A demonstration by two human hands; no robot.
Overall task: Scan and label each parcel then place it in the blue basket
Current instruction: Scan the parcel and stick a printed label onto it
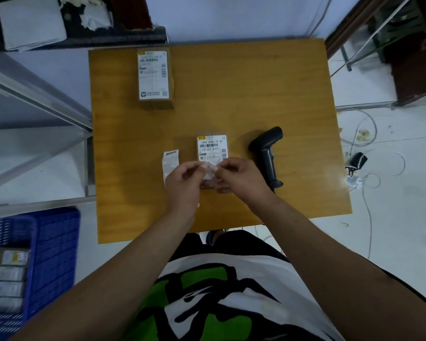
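A small brown parcel [211, 147] with a white shipping label lies at the middle of the wooden table [293, 94]. Just above its near end, my left hand [185, 179] and my right hand [241, 177] pinch a small white sticker [210, 169] between their fingertips. A strip of label backing [170, 163] lies to the left of the parcel. A black barcode scanner [267, 153] lies on the table to the right of it. A second, larger parcel [154, 77] sits at the far left of the table. The blue basket [52, 254] stands on the floor at the lower left.
Inside the blue basket lies a parcel [11, 279] with white labels. A metal shelf frame [40, 99] runs along the left of the table. Cables [369, 183] trail over the white floor at the right. A dark cabinet [413, 57] stands at the far right.
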